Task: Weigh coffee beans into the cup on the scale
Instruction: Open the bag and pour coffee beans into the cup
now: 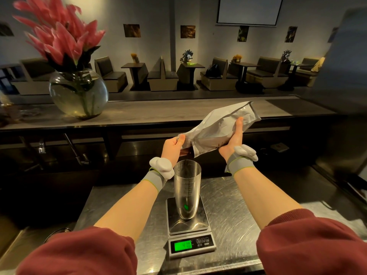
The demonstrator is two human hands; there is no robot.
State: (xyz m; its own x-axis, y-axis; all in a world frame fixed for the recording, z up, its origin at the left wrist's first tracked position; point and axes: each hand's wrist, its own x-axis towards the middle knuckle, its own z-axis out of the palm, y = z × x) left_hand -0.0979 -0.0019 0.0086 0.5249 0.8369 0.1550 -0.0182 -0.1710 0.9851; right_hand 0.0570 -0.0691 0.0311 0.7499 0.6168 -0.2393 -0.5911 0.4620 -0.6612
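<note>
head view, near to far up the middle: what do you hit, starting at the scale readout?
Scale display → scale platform → metal cup standing on it → mouth of the white bag, tilted over the cup, held by left hand and right hand → wooden bar top → booth seating.

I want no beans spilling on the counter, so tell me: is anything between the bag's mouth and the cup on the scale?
Nothing visible blocks it. The bag, held tilted by the left hand and right hand, has its lower open end just above the rim of the cup, which stands upright on the scale.
</note>
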